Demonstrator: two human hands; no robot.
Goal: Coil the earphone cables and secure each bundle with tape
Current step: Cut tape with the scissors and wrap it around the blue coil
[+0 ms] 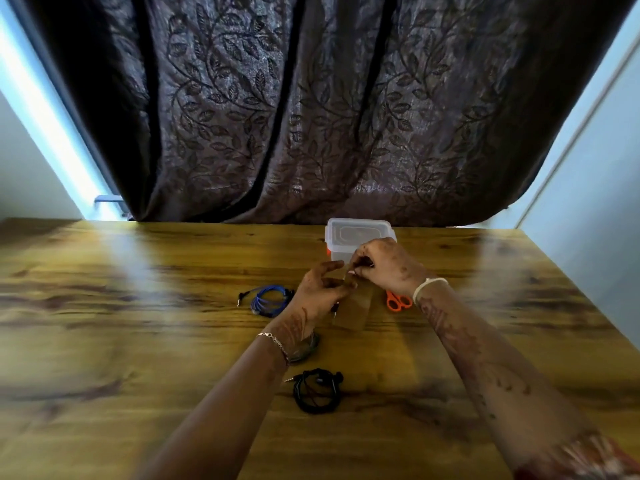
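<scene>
My left hand [320, 292] and right hand [381, 268] pinch a clear strip of tape [353, 310] between fingertips, hanging above the wooden table [138, 341]. Blue coiled earphones [268, 299] lie left of my hands; black coiled earphones [317, 389] lie nearer me. Orange scissors [398, 301] sit under my right wrist.

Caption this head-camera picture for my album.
Both hands stretch clear tape above blue and black earphones.
</scene>
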